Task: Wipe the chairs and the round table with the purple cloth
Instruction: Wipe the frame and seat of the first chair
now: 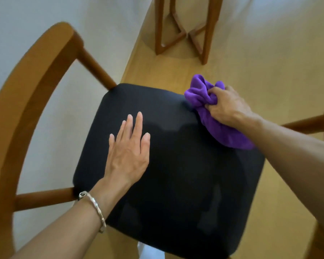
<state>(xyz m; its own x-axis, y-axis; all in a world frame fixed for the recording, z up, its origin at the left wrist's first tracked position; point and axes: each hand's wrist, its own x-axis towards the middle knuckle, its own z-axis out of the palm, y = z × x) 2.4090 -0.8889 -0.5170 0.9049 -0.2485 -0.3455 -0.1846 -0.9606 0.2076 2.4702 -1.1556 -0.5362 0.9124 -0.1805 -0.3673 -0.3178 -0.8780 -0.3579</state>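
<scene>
Head view: the cloth (pixel 198 92) is bunched and clamped in the curled fingers of the right hand (pixel 226 109), and is pressed on the seat (pixel 176 184) edge at 2 o'clock. The left hand (pixel 128 152) is laid flat on the seat at 9 o'clock, fingers straight; the chair (pixel 22 109) is judged to be steadied by it. The seat-wiping step is judged to be in hand. Next, a stroke across the seat toward 7 o'clock is called for, then the rest of the chair. At 12 o'clock, table legs (pixel 185 32) are seen; the top is out of frame.
</scene>
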